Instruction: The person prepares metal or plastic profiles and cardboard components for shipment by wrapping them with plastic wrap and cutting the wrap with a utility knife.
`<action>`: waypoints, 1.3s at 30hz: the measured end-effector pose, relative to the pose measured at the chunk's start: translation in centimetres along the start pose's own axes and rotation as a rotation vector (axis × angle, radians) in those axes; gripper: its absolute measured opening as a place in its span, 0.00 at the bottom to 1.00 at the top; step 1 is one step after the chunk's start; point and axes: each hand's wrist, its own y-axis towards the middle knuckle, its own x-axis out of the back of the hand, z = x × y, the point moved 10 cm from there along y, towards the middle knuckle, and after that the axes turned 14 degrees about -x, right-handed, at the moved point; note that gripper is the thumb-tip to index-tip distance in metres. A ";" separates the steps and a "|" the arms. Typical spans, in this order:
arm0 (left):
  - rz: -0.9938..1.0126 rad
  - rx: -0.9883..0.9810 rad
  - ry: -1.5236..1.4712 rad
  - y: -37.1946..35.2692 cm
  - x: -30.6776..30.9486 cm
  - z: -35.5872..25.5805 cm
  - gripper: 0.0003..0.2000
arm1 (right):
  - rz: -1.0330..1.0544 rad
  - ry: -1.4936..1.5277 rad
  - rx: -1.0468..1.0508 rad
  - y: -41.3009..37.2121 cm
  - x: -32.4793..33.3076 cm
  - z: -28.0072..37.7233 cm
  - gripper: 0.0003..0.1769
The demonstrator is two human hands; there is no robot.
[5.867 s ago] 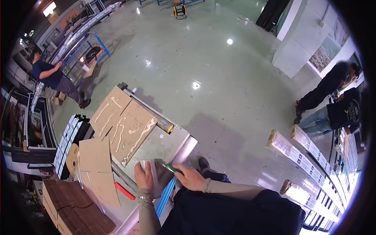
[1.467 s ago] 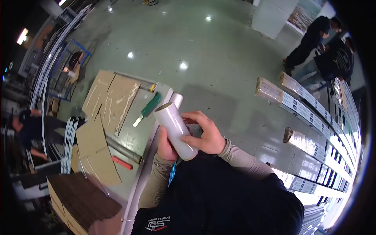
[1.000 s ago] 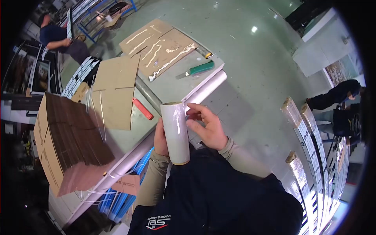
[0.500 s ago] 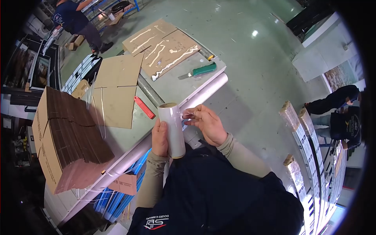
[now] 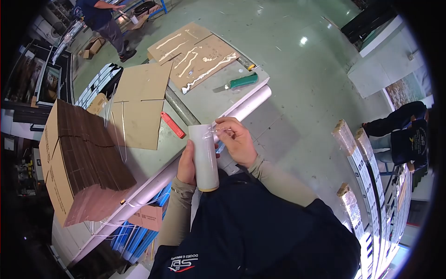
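Note:
A roll of clear stretch film [image 5: 204, 160] stands nearly upright in front of my body. My left hand [image 5: 187, 165] is wrapped round its left side, with fingertips showing at the right edge. At the roll's upper right, my right hand [image 5: 236, 142] pinches a loose, crinkled strand of the film between thumb and fingers. Beyond the roll, a red cutter [image 5: 173, 125] lies on the table [image 5: 153, 165]. Farther off, a green-handled utility knife [image 5: 242, 82] rests near the table's edge with its blade out.
A stack of folded cardboard [image 5: 88, 149] stands at the left of the table. Flat cardboard sheets [image 5: 139, 102] and a sheet with white bead lines [image 5: 200, 60] lie behind. Wrapped profiles [image 5: 360, 172] stand right. Co-workers are at upper left [image 5: 100, 21] and right [image 5: 404, 139].
The roll's top has tipped away from view, hiding its core opening. My right hand has shifted slightly left and closer to the roll. The upper-left co-worker has moved right.

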 end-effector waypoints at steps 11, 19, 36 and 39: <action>-0.085 0.033 -0.091 -1.6 3.3 0.9 0.37 | 0.221 0.327 -0.419 0.0 -2.7 -3.1 0.05; -0.252 -0.100 -0.098 -2.6 6.8 -1.6 0.37 | 0.107 0.278 -0.351 -0.2 0.6 1.4 0.14; -0.206 -0.305 0.294 -2.0 6.0 -3.0 0.26 | 0.152 0.630 -0.487 -0.3 -3.5 -2.8 0.05; -0.246 -0.268 0.248 -2.1 5.9 -2.8 0.26 | 0.119 0.631 -0.541 -0.2 -4.3 -3.0 0.05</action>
